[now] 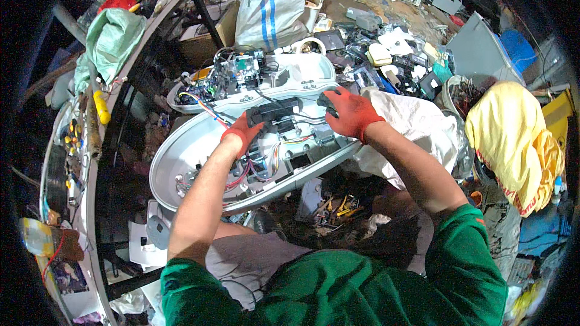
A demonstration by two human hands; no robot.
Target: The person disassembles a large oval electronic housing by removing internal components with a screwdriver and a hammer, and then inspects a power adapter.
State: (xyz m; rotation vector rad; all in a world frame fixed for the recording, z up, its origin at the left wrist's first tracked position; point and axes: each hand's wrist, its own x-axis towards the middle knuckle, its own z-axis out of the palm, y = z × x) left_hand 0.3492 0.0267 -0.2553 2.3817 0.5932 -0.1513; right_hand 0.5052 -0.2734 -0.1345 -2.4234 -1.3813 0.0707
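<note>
White plastic makes up the large oval housing (181,157), which is laid open across the person's lap with its long axis running from lower left to upper right. Inside it, a black elongated module (275,110) is seen lying near the middle, its length almost level between the two hands. Coloured wire bundles (257,166) are spread below it. The left hand (241,133), in a red glove, is closed on the module's left end; the right hand (350,111), likewise gloved, is curled over a dark part at the right end, so neither is clearly nearer.
</note>
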